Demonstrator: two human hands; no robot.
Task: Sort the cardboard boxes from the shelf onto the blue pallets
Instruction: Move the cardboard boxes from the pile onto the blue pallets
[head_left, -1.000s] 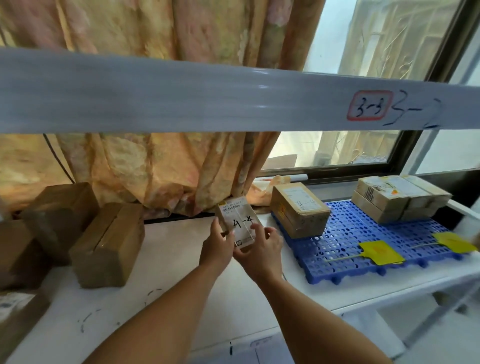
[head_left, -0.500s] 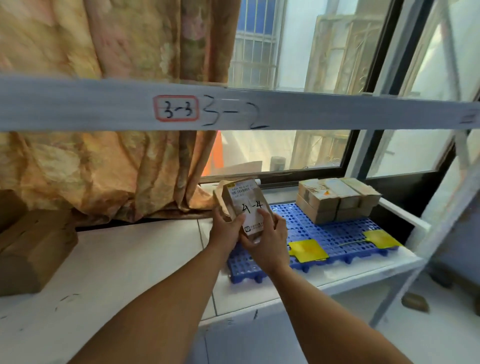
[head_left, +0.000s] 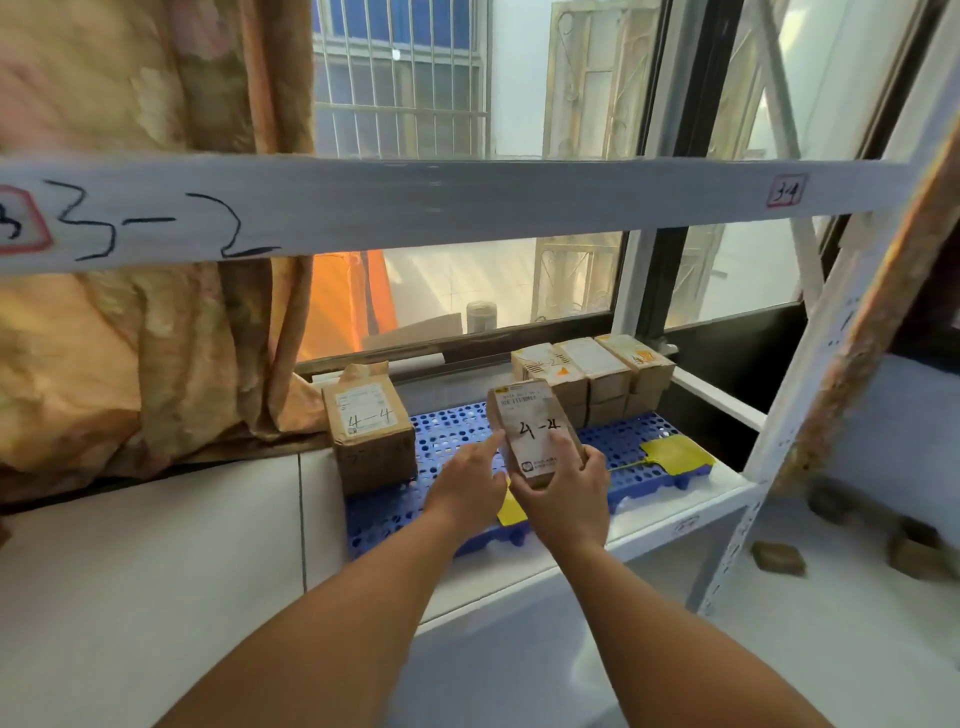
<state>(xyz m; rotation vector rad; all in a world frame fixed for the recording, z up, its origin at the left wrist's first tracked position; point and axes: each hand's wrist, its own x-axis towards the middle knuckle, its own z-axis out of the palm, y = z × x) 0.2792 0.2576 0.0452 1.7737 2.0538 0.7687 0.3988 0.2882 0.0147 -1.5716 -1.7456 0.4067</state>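
Observation:
A small cardboard box (head_left: 532, 428) with a white label marked "4-4" hangs tilted above the blue pallet (head_left: 452, 434) on the white shelf. My right hand (head_left: 566, 496) grips its lower end. My left hand (head_left: 467, 486) touches its left edge with a fingertip, fingers spread. Another box marked "4-4" (head_left: 370, 428) stands on the pallet's left end. A group of several boxes (head_left: 592, 371) sits at the pallet's back right.
Two yellow tags lie on the pallet: one (head_left: 678, 454) at the right, one (head_left: 510, 508) partly hidden under my hands. The upper shelf beam (head_left: 467, 200) crosses overhead. A curtain (head_left: 130, 338) hangs at left, a shelf post (head_left: 810, 374) at right. Dark objects (head_left: 779, 558) lie on the floor.
The view has swung right along the shelf. The held box has moved from the white shelf surface to above the pallet's middle. My left hand has loosened from gripping it to a fingertip touch.

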